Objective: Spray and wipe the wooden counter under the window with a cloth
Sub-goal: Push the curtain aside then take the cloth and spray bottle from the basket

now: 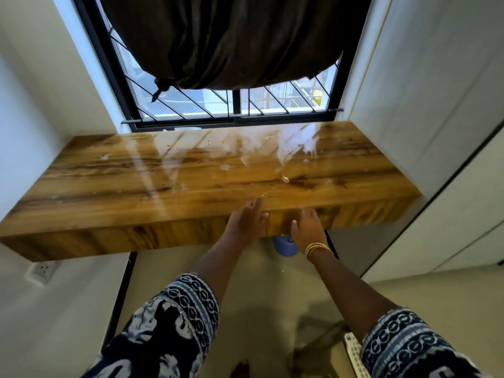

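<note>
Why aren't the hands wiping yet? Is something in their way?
Nothing visible blocks them. Both the left hand and right hand are already at the counter front edge, and its wet top lies bare. No cloth shows, though.

Two hands (pixel 246 219) (pixel 306 226); one wooden counter (pixel 191 170); one curtain (pixel 231 39).

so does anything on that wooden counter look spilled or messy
Yes. White foamy splashes and droplets lie over the far right part of the wooden counter, near the window. They look like unwiped spray. No cloth is in view, and neither hand holds anything.
</note>
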`<move>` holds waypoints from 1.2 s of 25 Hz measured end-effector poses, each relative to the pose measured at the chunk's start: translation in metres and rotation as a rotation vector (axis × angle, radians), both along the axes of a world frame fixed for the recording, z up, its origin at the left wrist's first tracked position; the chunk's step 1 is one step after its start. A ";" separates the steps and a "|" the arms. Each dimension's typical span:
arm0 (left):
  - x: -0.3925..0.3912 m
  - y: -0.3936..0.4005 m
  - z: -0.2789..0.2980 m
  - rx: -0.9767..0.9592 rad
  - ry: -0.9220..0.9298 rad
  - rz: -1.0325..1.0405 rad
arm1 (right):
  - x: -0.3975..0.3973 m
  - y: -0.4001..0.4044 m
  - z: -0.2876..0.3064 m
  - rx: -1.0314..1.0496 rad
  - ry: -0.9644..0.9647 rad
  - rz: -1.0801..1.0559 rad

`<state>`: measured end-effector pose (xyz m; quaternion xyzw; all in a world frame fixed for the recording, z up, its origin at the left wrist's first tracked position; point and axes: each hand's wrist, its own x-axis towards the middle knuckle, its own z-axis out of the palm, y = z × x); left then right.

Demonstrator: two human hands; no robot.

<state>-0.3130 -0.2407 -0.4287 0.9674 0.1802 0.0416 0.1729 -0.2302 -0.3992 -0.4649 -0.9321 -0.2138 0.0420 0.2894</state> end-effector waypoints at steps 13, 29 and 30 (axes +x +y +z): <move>-0.107 -0.206 -0.178 -0.630 0.275 0.039 | -0.138 -0.214 -0.168 -0.092 0.441 -0.231; -0.097 -0.265 -0.389 -1.052 0.403 0.495 | -0.133 -0.342 -0.367 -0.240 0.677 -1.043; -0.096 -0.269 -0.392 -1.067 0.417 0.501 | -0.134 -0.344 -0.372 -0.249 0.658 -1.036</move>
